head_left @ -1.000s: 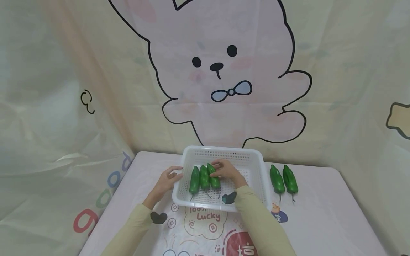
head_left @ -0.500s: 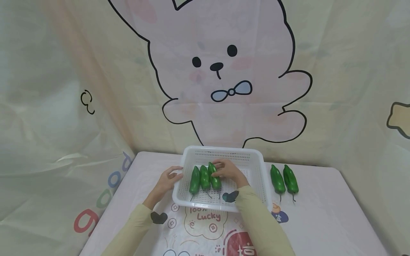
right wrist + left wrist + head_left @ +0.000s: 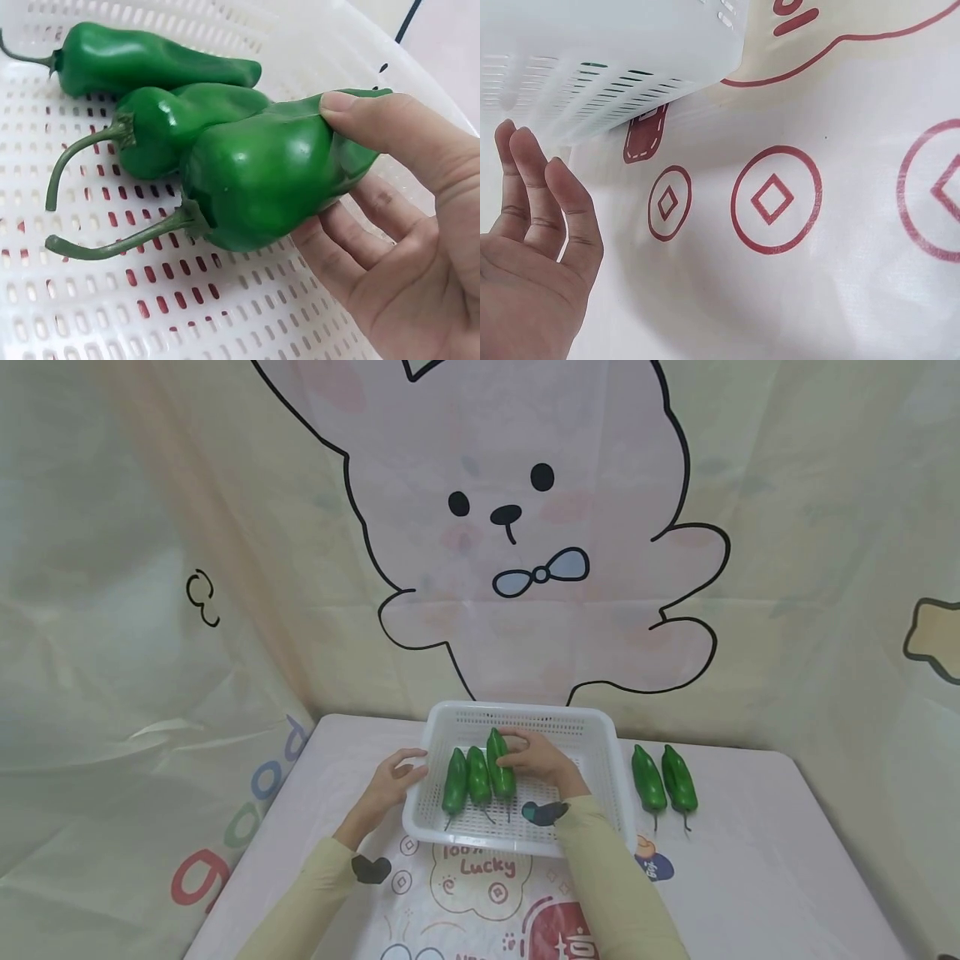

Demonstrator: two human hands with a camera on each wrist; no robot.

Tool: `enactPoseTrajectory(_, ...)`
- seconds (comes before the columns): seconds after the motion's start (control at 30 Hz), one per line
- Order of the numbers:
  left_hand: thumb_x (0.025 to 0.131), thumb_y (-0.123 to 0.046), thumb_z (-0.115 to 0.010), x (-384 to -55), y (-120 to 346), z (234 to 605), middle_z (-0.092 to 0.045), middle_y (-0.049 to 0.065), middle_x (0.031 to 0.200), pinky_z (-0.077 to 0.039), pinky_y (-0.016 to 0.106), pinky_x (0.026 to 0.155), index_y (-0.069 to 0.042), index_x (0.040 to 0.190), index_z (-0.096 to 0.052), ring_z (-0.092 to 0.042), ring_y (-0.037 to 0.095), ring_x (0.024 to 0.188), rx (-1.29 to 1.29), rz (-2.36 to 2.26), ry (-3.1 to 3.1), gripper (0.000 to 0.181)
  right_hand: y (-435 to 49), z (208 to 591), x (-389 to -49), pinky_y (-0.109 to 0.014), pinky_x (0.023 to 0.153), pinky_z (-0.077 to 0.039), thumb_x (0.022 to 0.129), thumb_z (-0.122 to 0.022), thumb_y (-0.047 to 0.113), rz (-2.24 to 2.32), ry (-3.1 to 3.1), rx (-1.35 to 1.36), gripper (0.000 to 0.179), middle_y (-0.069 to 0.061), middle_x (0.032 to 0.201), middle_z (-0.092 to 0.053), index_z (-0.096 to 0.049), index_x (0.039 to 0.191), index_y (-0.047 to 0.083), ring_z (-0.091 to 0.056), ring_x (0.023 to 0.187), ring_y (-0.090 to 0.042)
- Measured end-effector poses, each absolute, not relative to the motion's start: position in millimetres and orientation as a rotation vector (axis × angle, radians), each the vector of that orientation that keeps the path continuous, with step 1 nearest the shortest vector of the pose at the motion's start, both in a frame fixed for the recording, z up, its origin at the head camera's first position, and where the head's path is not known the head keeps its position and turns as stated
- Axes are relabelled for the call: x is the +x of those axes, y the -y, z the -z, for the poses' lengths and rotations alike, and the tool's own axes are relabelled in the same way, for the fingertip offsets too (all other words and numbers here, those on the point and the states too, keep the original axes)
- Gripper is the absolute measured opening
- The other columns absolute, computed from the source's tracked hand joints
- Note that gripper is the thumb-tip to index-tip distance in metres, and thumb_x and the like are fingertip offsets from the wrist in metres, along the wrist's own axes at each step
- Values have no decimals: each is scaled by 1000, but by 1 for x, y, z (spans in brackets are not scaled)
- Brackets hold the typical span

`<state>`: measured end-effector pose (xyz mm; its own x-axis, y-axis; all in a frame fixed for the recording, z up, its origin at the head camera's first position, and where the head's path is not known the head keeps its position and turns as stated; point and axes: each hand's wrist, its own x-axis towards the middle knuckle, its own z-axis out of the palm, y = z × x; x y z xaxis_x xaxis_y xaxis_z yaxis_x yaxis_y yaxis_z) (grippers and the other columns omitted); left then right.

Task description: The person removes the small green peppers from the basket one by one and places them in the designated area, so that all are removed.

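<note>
A white perforated plastic basket (image 3: 592,810) holds three green peppers. My right hand (image 3: 536,756) is inside it and grips the rightmost green pepper (image 3: 259,172), thumb on top and fingers curled beneath. That pepper looks raised a little, close against the middle pepper (image 3: 154,154). The left pepper (image 3: 455,782) lies on the basket floor. My left hand (image 3: 392,781) is at the basket's left side, its fingers (image 3: 529,157) loosely extended by the outer wall; whether they touch it is hard to tell.
Two more green peppers (image 3: 648,778) lie side by side on the table to the right of the basket. A printed pale cloth (image 3: 772,860) covers the table. A curtain with a cartoon animal (image 3: 525,635) hangs right behind the table.
My right hand has shifted the gripped pepper slightly upward, toward the basket's far side, and turned it more upright in view. The left hand and the basket stay where they were.
</note>
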<state>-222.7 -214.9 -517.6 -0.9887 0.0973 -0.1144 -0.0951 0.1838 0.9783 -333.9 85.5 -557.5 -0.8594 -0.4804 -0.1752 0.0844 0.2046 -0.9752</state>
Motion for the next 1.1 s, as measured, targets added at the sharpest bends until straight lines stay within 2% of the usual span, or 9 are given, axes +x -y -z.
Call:
enactPoseTrajectory(0.17, 103, -15, -62, -222, 214, 517, -57, 32, 129, -57, 53, 87, -2, 141, -50, -57, 53, 117, -5, -1924, -2283, 42, -86, 554, -333, -45, 95, -54, 84, -83, 6, 1798, -1923, -355, 74, -20, 127, -65, -49, 150, 10, -65, 113, -33)
enactPoseTrajectory(0.33, 102, -15, -63, -223, 215, 516, -55, 33, 132, -57, 51, 88, -4, 142, -50, -56, 52, 119, -20, -1917, -2262, 43, -84, 551, -333, -47, 97, -53, 87, -80, 3, 1835, -1868, -341, 75, -24, 127, -64, -44, 153, 9, -65, 114, -35)
enactPoseTrajectory(0.6, 102, -14, -63, -225, 216, 519, -56, 33, 131, -57, 52, 87, -3, 141, -51, -57, 53, 118, -21, -1935, -2244, 42, -85, 553, -337, -46, 95, -54, 88, -82, 13, 1830, -1922, -312, 67, -17, 135, -61, -54, 148, 14, -65, 113, -32)
enactPoseTrajectory(0.77, 103, -14, -61, -225, 215, 523, -58, 30, 130, -58, 50, 85, -3, 140, -51, -59, 50, 115, -21, -1927, -2281, 40, -87, 552, -339, -47, 90, -57, 91, -78, 13, 1877, -1865, -310, 65, -20, 138, -59, -51, 150, 13, -65, 114, -34)
enactPoseTrajectory(1.1, 102, -15, -63, -231, 219, 531, -59, 28, 129, -58, 49, 85, -5, 141, -51, -62, 45, 113, -29, -1912, -2269, 42, -87, 546, -338, -48, 89, -57, 93, -76, 9, 2041, -1857, -319, 68, -24, 121, -67, -43, 153, 9, -69, 105, -36)
